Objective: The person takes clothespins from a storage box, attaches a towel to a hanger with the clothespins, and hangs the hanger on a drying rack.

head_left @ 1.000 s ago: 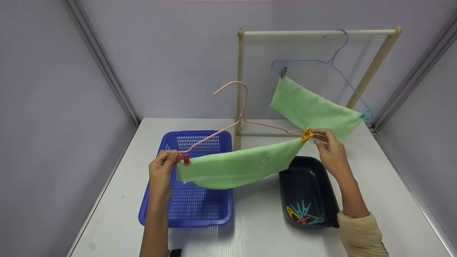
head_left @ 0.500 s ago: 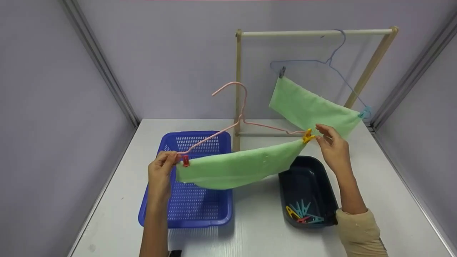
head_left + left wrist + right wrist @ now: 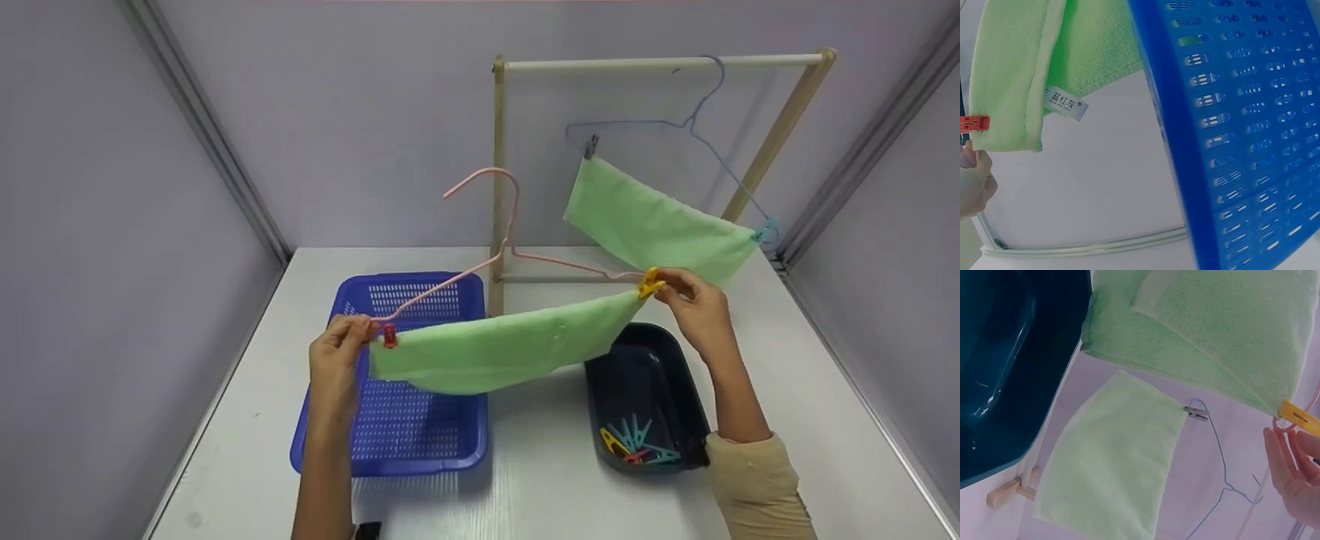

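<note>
A pink clothes hanger (image 3: 480, 259) is held up in front of me with a folded light green towel (image 3: 510, 345) hanging from it. My left hand (image 3: 337, 356) pinches the hanger's left end, beside a red clothespin (image 3: 389, 335) on the towel's corner. At the other end, a yellow clothespin (image 3: 650, 283) clips the towel's right corner. My right hand (image 3: 701, 315) holds the hanger tip there, its fingertips right beside that clothespin. In the right wrist view, the fingers (image 3: 1278, 461) lie at the hanger's looped end. A white label (image 3: 1066, 104) shows on the towel in the left wrist view.
A wood-and-white rack (image 3: 660, 65) stands behind, carrying a blue hanger (image 3: 694, 124) with another green towel (image 3: 660, 217). Below are a blue perforated basket (image 3: 315, 420) at left and a dark tray (image 3: 652, 345) at right, holding several clothespins (image 3: 634, 435).
My right hand drew slightly away from the yellow clothespin, fingers parted, then came back to the hanger's end. My left hand keeps its grip; the hanger and towel stay nearly in place.
</note>
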{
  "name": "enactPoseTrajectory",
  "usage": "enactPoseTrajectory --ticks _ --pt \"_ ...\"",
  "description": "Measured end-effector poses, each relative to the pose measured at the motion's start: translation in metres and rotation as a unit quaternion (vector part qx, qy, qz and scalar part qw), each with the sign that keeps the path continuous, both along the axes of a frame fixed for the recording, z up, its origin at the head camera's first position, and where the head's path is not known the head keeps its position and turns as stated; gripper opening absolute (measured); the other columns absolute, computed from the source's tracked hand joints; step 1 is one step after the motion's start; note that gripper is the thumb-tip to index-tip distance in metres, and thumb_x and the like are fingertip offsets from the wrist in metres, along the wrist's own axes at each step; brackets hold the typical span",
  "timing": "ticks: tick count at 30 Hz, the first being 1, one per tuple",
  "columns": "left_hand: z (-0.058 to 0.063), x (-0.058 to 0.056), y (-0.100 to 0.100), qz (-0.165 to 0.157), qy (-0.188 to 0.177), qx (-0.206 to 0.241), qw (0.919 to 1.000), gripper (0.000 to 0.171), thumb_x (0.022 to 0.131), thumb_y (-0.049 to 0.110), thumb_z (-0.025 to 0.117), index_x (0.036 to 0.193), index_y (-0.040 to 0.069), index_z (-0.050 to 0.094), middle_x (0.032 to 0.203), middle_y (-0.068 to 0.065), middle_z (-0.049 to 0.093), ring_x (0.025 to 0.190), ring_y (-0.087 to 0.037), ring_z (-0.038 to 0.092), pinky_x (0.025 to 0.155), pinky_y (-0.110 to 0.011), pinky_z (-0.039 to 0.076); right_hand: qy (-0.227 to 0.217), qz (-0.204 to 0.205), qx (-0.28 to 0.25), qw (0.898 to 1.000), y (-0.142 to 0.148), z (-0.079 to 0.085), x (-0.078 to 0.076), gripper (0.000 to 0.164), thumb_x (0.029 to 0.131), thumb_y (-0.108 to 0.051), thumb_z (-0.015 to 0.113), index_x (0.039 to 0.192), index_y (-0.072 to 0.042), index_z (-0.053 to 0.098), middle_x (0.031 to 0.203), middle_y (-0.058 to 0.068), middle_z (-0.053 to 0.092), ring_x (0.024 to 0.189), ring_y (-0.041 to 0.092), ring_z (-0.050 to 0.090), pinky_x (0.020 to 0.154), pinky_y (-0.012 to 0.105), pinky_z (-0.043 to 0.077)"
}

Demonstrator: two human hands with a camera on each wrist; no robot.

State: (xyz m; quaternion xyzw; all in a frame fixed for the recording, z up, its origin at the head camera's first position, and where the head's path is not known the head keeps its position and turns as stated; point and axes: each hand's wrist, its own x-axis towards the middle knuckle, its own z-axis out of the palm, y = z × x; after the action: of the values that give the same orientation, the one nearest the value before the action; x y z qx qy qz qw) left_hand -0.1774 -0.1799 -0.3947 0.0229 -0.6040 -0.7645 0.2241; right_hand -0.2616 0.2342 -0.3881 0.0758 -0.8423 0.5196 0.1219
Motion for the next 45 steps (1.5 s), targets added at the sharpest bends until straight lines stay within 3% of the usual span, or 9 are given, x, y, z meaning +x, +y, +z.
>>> enactPoseTrajectory --ticks 13,19,23,29,33,37,40,42,45 --pt "0.004 -0.001 -0.001 -0.011 0.004 0.001 0.9999 0.02 0.093 -0.003 0.05 0.081 -0.005 0.065 0.078 -0.006 0.053 0.079 -0.017 0.051 0.075 -0.025 0.045 -0.03 0.026 -0.048 0.998 0.005 -0.005 -0.005 0.028 0.095 -0.007 0.051 0.117 0.01 0.056 0.114 0.022 0.057 0.086 0.005 0.062 0.08 0.018 0.047" --pt "0.006 -0.007 -0.009 -0.055 -0.017 -0.049 0.9971 0.018 0.094 0.004 0.051 0.084 -0.003 0.064 0.082 -0.007 0.057 0.081 -0.018 0.057 0.078 -0.028 0.047 0.014 0.021 -0.073 0.997 0.007 -0.006 -0.004 0.023 0.093 0.001 0.051 0.11 0.015 0.057 0.106 0.021 0.059 0.083 0.004 0.062 0.076 0.021 0.05" --pt "0.007 -0.009 -0.016 -0.097 -0.032 -0.11 0.9887 0.018 0.095 0.008 0.051 0.096 -0.007 0.061 0.092 -0.012 0.06 0.089 -0.021 0.058 0.086 -0.031 0.046 0.029 0.011 -0.082 0.996 0.008 -0.005 -0.003 0.021 0.092 0.004 0.051 0.108 0.017 0.057 0.101 0.013 0.061 0.082 0.004 0.062 0.074 0.021 0.051" --pt "0.005 -0.014 -0.025 -0.163 0.006 -0.153 0.9747 0.024 0.098 0.007 0.042 0.115 -0.01 0.049 0.109 -0.018 0.053 0.1 -0.024 0.057 0.091 -0.033 0.044 0.031 -0.011 -0.101 0.994 0.013 0.0 -0.004 0.023 0.092 0.002 0.052 0.109 0.017 0.056 0.096 0.0 0.062 0.083 0.005 0.062 0.074 0.021 0.051" --pt "0.001 -0.019 -0.028 -0.162 0.033 -0.138 0.9766 0.025 0.098 0.005 0.043 0.116 -0.012 0.045 0.107 -0.02 0.05 0.097 -0.025 0.058 0.089 -0.033 0.046 0.031 -0.027 -0.112 0.993 0.017 0.003 -0.005 0.023 0.091 0.003 0.053 0.109 0.017 0.056 0.093 -0.002 0.062 0.082 0.006 0.062 0.073 0.021 0.051" --pt "0.0 -0.025 -0.023 -0.106 0.034 -0.083 0.9903 0.018 0.094 0.002 0.051 0.107 -0.01 0.051 0.097 -0.021 0.055 0.088 -0.024 0.061 0.082 -0.035 0.05 0.034 -0.036 -0.117 0.992 0.019 0.004 -0.005 0.022 0.091 0.003 0.053 0.108 0.017 0.057 0.09 -0.004 0.062 0.082 0.006 0.062 0.072 0.021 0.051" --pt "0.004 -0.029 -0.013 -0.042 0.015 0.013 0.9989 0.009 0.09 0.001 0.056 0.097 -0.005 0.056 0.089 -0.017 0.057 0.081 -0.023 0.062 0.077 -0.032 0.052 0.037 -0.041 -0.116 0.992 0.02 0.005 -0.004 0.022 0.091 0.001 0.054 0.107 0.016 0.058 0.09 -0.004 0.062 0.082 0.007 0.062 0.072 0.021 0.051" --pt "0.009 -0.03 -0.005 -0.015 0.009 0.101 0.9947 0.005 0.089 0.0 0.057 0.094 -0.002 0.057 0.086 -0.015 0.057 0.079 -0.021 0.063 0.077 -0.029 0.052 0.038 -0.048 -0.116 0.991 0.02 0.006 -0.004 0.022 0.091 -0.001 0.054 0.106 0.014 0.06 0.09 -0.003 0.062 0.083 0.007 0.062 0.072 0.021 0.051" --pt "0.016 -0.033 0.005 -0.008 0.018 0.246 0.9691 0.003 0.09 -0.004 0.053 0.093 -0.003 0.054 0.087 -0.015 0.056 0.079 -0.022 0.064 0.082 -0.03 0.049 0.043 -0.065 -0.119 0.99 0.02 0.008 -0.002 0.019 0.091 -0.001 0.055 0.103 0.011 0.062 0.089 -0.001 0.062 0.083 0.009 0.061 0.072 0.02 0.051"
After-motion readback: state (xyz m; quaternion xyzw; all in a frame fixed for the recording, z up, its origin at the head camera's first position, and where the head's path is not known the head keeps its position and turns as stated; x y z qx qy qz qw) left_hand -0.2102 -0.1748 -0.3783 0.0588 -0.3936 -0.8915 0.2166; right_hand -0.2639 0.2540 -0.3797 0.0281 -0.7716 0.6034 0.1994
